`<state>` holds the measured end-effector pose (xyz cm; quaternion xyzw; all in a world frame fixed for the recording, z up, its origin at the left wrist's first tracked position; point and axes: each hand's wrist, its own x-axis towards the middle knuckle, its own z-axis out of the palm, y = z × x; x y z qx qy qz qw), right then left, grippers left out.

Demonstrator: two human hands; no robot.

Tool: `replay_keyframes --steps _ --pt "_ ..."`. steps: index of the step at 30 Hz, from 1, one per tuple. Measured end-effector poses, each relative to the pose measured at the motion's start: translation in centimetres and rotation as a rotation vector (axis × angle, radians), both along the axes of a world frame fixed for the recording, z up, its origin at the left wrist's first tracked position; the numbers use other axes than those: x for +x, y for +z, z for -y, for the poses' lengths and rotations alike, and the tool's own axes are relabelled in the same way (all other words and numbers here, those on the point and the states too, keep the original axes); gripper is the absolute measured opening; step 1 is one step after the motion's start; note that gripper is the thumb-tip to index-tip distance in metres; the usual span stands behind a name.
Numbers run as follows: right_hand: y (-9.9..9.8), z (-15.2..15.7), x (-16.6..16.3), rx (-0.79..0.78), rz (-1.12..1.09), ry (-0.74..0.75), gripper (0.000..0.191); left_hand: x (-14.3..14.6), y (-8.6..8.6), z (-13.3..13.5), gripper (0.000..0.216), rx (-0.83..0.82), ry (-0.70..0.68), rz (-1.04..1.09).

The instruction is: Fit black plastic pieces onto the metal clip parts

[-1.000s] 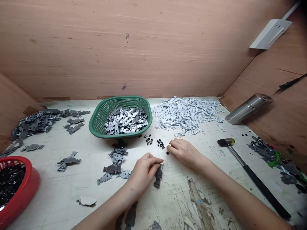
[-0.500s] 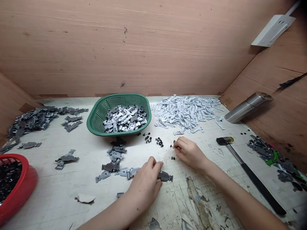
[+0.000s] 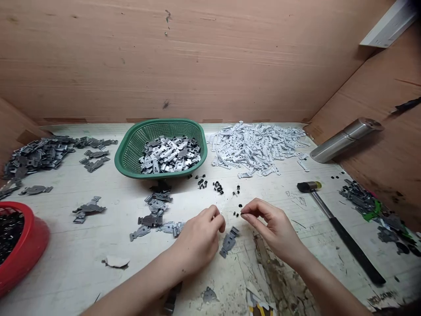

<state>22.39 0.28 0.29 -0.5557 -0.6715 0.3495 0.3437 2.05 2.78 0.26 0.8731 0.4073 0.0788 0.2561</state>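
My right hand (image 3: pixel 272 221) is closed in a pinch, thumb and index fingertip meeting on a tiny black piece. Right by those fingertips lie small black pieces (image 3: pixel 236 214). My left hand (image 3: pixel 201 233) rests on the table with its fingers curled in; whatever they hold, if anything, is hidden. Between the two hands a flat grey plastic part (image 3: pixel 229 242) lies tilted on the tabletop, apart from the fingers. Joined grey parts (image 3: pixel 171 228) stretch out to the left of my left hand. More small black pieces (image 3: pixel 217 187) are scattered beyond both hands.
A green basket (image 3: pixel 161 175) of grey-white parts stands at the back, a pile of white parts (image 3: pixel 256 147) beside it. To the right lie a hammer (image 3: pixel 342 232) and a leaning metal cylinder (image 3: pixel 345 140). At left are a red basket (image 3: pixel 36 250) and grey parts (image 3: pixel 39 156).
The grey part has left my left hand's fingers and lies turned on the table. My right hand has moved nearer, to the close black pieces. The view has shifted slightly.
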Motion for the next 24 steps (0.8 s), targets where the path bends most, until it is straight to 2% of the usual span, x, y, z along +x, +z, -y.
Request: replay_keyframes --steps 2,5,9,11,13,15,17,19,22,24 --pt "-0.2 0.4 -0.1 0.011 0.026 0.006 0.010 -0.1 0.2 0.2 0.027 -0.061 0.036 0.029" --pt "-0.4 1.1 -0.3 -0.002 0.052 0.026 0.011 0.1 0.2 0.8 0.017 -0.115 0.068 0.035" --pt "-0.7 1.7 -0.3 -0.034 0.026 0.030 0.011 1.5 -0.7 1.9 0.038 -0.059 -0.027 -0.022" --pt "-0.7 1.8 -0.1 -0.036 0.013 0.003 0.011 2.3 -1.3 2.1 0.036 0.025 -0.114 -0.007" --pt "-0.8 2.0 0.1 -0.033 0.012 -0.051 0.010 2.7 -1.7 2.0 0.036 0.041 -0.168 0.006" --pt "-0.8 2.2 0.2 -0.038 0.007 -0.102 0.010 2.6 -1.9 1.8 0.029 -0.023 -0.124 0.041" --pt "-0.8 2.6 0.1 -0.037 -0.007 -0.130 0.010 2.1 -1.8 1.6 0.019 -0.131 0.010 0.126" --pt "-0.6 3.2 -0.3 -0.024 -0.021 -0.140 0.010 1.5 -1.5 1.5 0.010 -0.318 0.172 0.259" --pt "-0.3 4.1 -1.5 0.041 0.008 -0.135 0.009 1.0 -1.0 1.2 0.011 -0.769 0.352 0.468" --pt "-0.2 4.6 -2.3 0.131 0.085 -0.110 0.008 1.0 -0.8 1.1 0.017 -1.009 0.416 0.573"
